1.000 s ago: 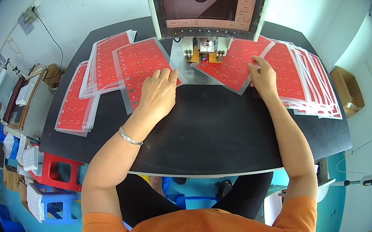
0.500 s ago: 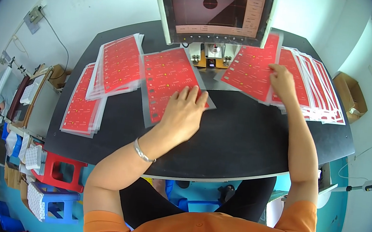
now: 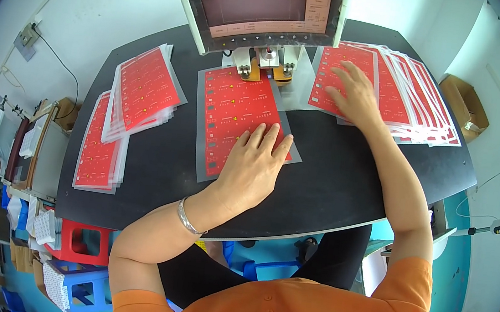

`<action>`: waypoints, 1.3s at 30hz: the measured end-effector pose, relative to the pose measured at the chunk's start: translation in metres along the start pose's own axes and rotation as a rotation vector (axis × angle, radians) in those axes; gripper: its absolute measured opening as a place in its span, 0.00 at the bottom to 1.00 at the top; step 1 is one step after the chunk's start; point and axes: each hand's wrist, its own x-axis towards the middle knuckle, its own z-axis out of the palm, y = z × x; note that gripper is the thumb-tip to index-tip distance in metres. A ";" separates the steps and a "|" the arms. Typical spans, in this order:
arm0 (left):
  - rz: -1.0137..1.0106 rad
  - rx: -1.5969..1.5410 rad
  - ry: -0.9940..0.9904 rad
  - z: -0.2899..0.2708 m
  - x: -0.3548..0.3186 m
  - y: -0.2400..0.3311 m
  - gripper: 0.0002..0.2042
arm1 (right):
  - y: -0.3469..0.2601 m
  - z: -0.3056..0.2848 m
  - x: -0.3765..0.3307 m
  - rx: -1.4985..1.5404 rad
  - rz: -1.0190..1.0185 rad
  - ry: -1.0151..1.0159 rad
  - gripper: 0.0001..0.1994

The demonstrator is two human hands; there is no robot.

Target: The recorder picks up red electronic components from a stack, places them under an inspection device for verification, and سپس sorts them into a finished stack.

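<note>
A red printed sheet with clear borders (image 3: pixel 222 105) lies on the black table, its far end under the head of a small machine (image 3: pixel 266 63). My left hand (image 3: pixel 253 163) rests on the sheet's near right part, fingers stretched out and slightly spread. To the right, a second red sheet (image 3: pixel 330 72) lies at the left side of a fanned stack of red sheets with white edges (image 3: pixel 407 91). My right hand (image 3: pixel 355 97) is over that second sheet, fingers apart, holding nothing. Whether its fingertips touch the sheet I cannot tell.
A monitor (image 3: pixel 254 5) stands above the machine at the table's (image 3: pixel 322 184) far side. Two overlapping piles of red sheets, a farther one (image 3: pixel 148 89) and a nearer one (image 3: pixel 98 148), lie at the left. Beyond the right edge is a cardboard box (image 3: pixel 465 105). Stools (image 3: pixel 84 241) stand lower left.
The middle sheet has straightened and slid under the machine head with my left hand on it. My right hand has let go of the right sheet, which now lies against the stack.
</note>
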 end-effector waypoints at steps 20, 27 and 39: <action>0.007 0.011 -0.006 -0.003 -0.001 0.004 0.21 | 0.012 -0.027 -0.006 0.020 0.051 -0.418 0.28; 0.001 -0.031 -0.037 -0.018 -0.002 0.002 0.18 | 0.012 -0.028 -0.007 0.017 0.054 -0.408 0.28; -0.025 0.052 0.155 0.024 0.027 -0.039 0.16 | 0.015 -0.022 -0.008 0.045 0.017 -0.338 0.27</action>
